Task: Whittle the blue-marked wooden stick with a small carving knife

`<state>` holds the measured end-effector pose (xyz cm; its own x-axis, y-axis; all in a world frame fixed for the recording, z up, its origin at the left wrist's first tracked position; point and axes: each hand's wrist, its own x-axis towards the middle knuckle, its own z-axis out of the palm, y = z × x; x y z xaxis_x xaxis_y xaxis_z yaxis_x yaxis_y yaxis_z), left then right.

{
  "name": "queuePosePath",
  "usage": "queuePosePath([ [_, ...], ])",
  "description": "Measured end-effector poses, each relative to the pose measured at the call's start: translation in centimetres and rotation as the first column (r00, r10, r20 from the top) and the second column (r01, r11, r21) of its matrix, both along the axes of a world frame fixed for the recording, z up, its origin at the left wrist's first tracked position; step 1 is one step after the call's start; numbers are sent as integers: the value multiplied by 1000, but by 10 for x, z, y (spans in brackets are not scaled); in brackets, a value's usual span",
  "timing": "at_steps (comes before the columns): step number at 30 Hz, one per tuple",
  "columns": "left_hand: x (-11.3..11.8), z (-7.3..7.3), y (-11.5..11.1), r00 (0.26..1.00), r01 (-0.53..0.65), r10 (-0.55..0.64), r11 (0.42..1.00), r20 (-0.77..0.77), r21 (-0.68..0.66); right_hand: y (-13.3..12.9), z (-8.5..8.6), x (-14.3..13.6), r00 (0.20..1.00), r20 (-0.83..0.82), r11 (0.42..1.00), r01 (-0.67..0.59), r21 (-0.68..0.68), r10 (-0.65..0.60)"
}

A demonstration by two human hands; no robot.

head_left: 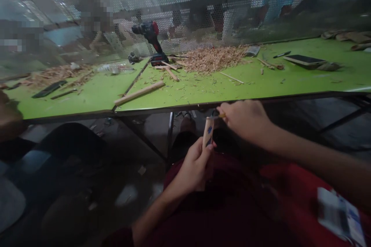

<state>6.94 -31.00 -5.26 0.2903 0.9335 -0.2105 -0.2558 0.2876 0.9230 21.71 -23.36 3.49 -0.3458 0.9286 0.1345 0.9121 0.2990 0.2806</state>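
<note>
My left hand (194,164) is closed around a pale wooden piece (208,131) with dark blue markings, held upright over my lap just below the table's front edge. Its lower end is hidden in my palm. At the upper end of the wood, my right hand (246,117) is closed on a small thin tool (221,115) with a yellow part. The tool's dark tip is at or very near the top of the wood; I cannot tell whether they touch. Most of the tool is hidden by my fingers.
On the green table (185,94) lie a round wooden rod (139,92), a heap of wood shavings (216,59), a phone (305,60) and a pen (282,54). A cordless drill (152,40) stands before a perforated metal screen (185,19). Another person's hand (10,114) is at left.
</note>
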Motion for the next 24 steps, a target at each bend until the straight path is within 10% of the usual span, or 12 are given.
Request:
queuePosePath([
  [7, 2, 5, -1, 995, -8, 12, 999, 102, -42, -8, -38, -11, 991, -50, 989, -117, 87, 121],
  [24, -23, 14, 13, 986, -68, 72, 997, 148, -26, 49, -21, -37, 949, -51, 943, -303, 138, 312],
])
